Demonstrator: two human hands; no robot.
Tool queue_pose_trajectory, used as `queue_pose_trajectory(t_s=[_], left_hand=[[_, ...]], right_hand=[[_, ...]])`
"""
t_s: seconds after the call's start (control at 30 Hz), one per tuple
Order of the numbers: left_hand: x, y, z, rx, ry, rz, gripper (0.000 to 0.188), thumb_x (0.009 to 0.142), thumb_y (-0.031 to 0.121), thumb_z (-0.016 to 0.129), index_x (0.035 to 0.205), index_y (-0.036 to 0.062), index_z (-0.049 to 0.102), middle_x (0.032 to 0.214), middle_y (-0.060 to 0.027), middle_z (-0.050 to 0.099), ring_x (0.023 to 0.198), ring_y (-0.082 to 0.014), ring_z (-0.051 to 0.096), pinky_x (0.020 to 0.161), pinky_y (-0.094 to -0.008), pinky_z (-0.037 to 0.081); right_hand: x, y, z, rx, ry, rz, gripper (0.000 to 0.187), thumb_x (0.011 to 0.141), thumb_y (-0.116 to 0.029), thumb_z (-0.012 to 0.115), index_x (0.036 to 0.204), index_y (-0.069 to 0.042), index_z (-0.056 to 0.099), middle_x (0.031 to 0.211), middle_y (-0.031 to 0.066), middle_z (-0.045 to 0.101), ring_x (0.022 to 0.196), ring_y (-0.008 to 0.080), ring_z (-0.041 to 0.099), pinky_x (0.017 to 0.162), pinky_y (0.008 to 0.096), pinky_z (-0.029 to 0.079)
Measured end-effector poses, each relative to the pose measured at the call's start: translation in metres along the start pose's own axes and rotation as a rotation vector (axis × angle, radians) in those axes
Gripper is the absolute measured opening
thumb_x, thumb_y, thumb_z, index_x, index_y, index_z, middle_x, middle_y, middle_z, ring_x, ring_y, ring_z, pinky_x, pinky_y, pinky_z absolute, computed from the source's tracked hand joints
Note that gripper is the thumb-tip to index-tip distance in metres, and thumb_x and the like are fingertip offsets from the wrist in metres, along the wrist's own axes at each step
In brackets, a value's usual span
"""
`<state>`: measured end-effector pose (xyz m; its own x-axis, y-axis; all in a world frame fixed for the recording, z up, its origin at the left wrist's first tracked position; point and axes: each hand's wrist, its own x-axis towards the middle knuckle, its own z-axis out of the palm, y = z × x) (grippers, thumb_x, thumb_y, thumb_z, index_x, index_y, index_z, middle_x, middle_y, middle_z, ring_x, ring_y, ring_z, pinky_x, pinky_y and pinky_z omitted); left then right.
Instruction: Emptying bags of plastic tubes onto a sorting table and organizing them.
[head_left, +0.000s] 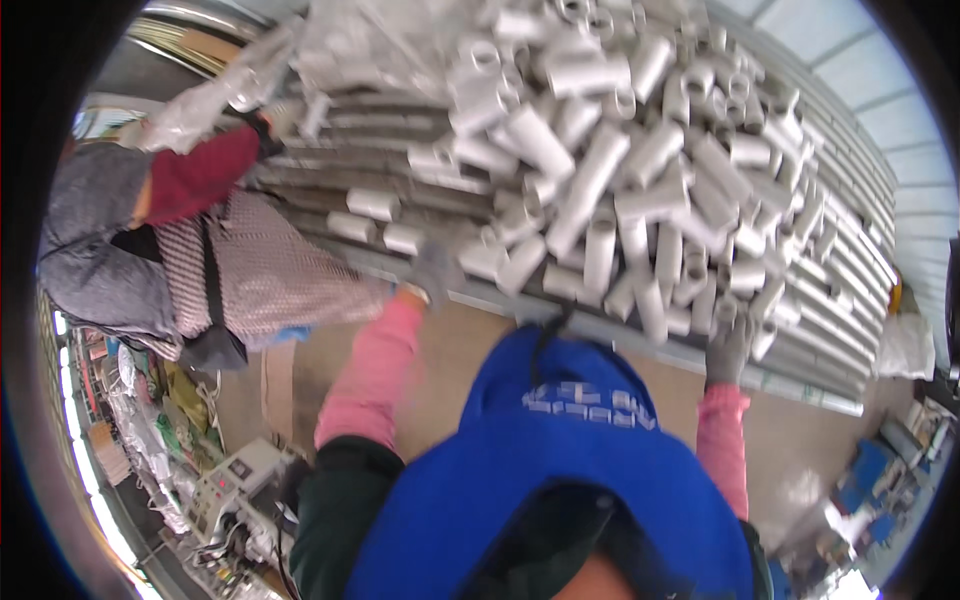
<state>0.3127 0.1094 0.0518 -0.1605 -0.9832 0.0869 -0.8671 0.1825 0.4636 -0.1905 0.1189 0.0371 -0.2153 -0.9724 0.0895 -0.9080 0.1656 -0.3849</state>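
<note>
A large heap of short white tubes (590, 190) lies on a ribbed rack (340, 155) in front of me. My left hand (435, 274), in a grey glove, is at the rack's near edge beside a loose tube (403, 239); its fingers are smeared by motion. My right hand (729, 350), also gloved in grey, is at the near right edge of the heap. Its fingers close round the end of a short white tube (727, 309). Two more tubes, one of them a short tube (372, 204), lie on the rack's slats left of the heap.
A co-worker in a checked apron (255, 255) stands at the left, one dark-gloved hand (265, 133) over the rack. Clear plastic sheeting (375, 45) covers the far left part. A control box (238, 475) stands on the lower left; blue items (865, 475) lie at lower right.
</note>
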Motion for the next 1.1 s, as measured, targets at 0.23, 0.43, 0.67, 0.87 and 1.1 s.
queue_pose_trajectory(t_s=[0.23,0.43,0.67,0.87,1.1], left_hand=[[0.015,-0.024,-0.014,0.354,-0.415,-0.089,0.044,0.071,0.011,0.067,0.114,0.0164,0.056,0.113,-0.0093,0.057,0.112,-0.0308,0.051,0.095,-0.042,0.041],[0.001,-0.026,-0.038,0.586,-0.108,-0.081,0.036,0.067,0.008,0.065,0.102,0.0152,0.062,0.11,-0.0112,0.057,0.11,-0.034,0.051,0.091,-0.0445,0.042],[0.015,0.053,0.017,0.423,-0.347,-0.271,0.044,0.067,0.018,0.069,0.109,0.0181,0.057,0.105,-0.0069,0.061,0.106,-0.0284,0.054,0.087,-0.0433,0.043],[0.011,0.039,0.0,0.488,-0.336,-0.389,0.045,0.068,0.015,0.066,0.111,0.018,0.057,0.11,-0.0067,0.059,0.107,-0.0283,0.053,0.089,-0.0441,0.042],[0.027,0.057,-0.026,0.452,-0.356,-0.41,0.054,0.072,0.019,0.065,0.125,0.0168,0.052,0.127,-0.0162,0.051,0.122,-0.033,0.046,0.1,-0.0453,0.036]], right_hand=[[-0.003,0.004,-0.004,0.024,-0.007,0.086,0.037,0.084,-0.015,0.057,0.119,-0.001,0.055,0.124,0.0202,0.052,0.122,0.0365,0.044,0.103,0.0442,0.034],[-0.021,-0.029,-0.031,-0.012,0.074,-0.131,0.046,0.076,-0.015,0.067,0.117,-0.001,0.053,0.117,0.0209,0.053,0.11,0.0403,0.047,0.093,0.0474,0.04],[-0.027,-0.084,-0.007,0.307,-0.221,-0.306,0.064,0.07,-0.024,0.074,0.125,-0.007,0.046,0.112,0.0177,0.053,0.098,0.0353,0.055,0.083,0.0464,0.047],[-0.016,-0.101,0.003,0.139,-0.312,-0.3,0.07,0.064,-0.024,0.075,0.127,-0.012,0.047,0.107,0.013,0.055,0.095,0.0349,0.055,0.082,0.0474,0.045],[-0.022,-0.061,0.002,0.099,-0.25,-0.39,0.062,0.061,-0.014,0.077,0.119,-0.017,0.056,0.119,0.01,0.054,0.108,0.0325,0.051,0.091,0.0464,0.041]])
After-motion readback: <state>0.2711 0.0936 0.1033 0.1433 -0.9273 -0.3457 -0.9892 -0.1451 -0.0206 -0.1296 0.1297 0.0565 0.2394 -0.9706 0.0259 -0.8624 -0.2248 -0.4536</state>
